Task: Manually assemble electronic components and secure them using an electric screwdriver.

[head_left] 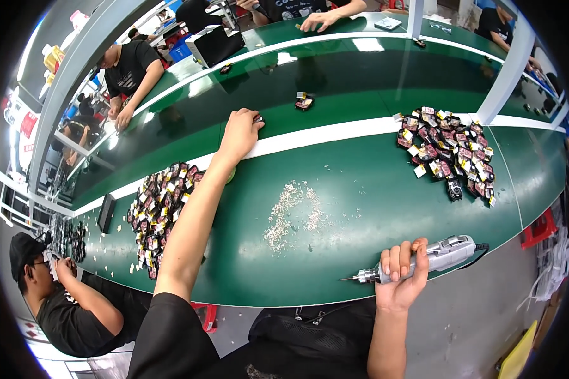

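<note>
Glossy green conveyor belt (360, 189) carries everything. Left of its scattered silvery screws (291, 211), yellow-tagged dark parts (158, 211) lie heaped; the left hand (240, 132) reaches beyond, seemingly pinching a small dark piece (258, 118). Right hand (401, 271) clamps a grey electric screwdriver (423, 259).

Green workbench (385, 208), grey floor (461, 316)
</note>
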`<state>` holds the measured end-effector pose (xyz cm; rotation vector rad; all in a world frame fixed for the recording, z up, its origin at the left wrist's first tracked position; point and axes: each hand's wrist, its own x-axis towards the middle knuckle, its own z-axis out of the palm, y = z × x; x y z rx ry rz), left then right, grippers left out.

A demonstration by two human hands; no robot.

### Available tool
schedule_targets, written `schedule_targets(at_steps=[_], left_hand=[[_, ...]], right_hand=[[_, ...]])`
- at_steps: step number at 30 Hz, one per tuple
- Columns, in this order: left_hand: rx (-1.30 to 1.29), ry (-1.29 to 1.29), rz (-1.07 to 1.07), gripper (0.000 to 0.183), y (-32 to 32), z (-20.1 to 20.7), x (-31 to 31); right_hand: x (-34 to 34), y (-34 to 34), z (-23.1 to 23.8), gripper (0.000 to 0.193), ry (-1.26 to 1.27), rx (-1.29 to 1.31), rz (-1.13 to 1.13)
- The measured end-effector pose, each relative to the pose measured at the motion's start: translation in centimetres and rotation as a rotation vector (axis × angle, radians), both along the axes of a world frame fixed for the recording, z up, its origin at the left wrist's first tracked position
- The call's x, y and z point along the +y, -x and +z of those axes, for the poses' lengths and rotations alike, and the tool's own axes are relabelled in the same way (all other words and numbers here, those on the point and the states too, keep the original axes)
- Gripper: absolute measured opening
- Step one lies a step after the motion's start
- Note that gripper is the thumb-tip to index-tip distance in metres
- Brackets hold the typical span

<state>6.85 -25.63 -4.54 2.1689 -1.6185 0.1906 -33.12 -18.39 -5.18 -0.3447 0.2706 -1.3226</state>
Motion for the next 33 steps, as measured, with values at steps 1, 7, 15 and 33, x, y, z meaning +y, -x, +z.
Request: schedule_targets(at_steps=[1,7,15,33], left_hand=[[0.011,-0.008,-0.015,0.032,1.4,0.4,0.2],[0.155,0.015,-0.614,0.035,16.1,3.5,6.1],[0.172,-0.114,-0.883,0.048,25.0,1.1,12.1],[-0.011,0.077,-0.92,0.04,26.0,0.2,12.0]], right_hand=[[0.1,0.4,-0.1,0.011,-0.008,0.011,-0.015],[0.8,1.9,-0.8,0.013,-0.014,-0.012,0.03],[3.6,3.4,-0.8,0.018,0.073,0.027,0.114],[6.8,2.1,-1.6,0.006,-0.097,0.13,0.146]])
